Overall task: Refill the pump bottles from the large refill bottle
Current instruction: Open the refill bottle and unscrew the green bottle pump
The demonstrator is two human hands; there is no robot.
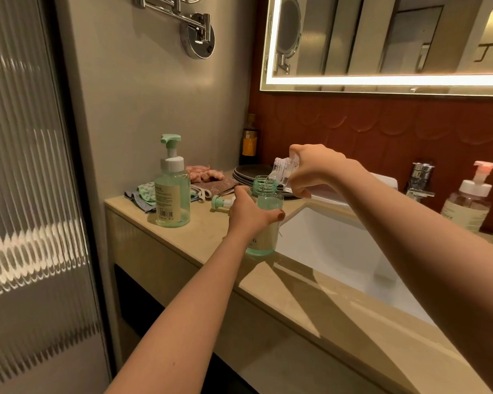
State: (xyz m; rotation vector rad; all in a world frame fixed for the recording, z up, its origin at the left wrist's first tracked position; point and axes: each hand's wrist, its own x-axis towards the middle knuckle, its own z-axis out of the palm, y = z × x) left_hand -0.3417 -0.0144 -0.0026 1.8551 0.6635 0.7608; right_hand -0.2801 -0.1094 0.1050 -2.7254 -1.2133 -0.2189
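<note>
Left hand [249, 216] grips pump bottle [265, 237] at sink [325, 243] rim; right hand [319, 169], refill bottle [285, 169].

Head camera, close, angled down toward counter [199, 237].

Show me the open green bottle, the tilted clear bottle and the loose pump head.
open green bottle [265, 236], head view, on its label.
tilted clear bottle [284, 169], head view, on its clear wall.
loose pump head [222, 204], head view, on its collar.
</note>
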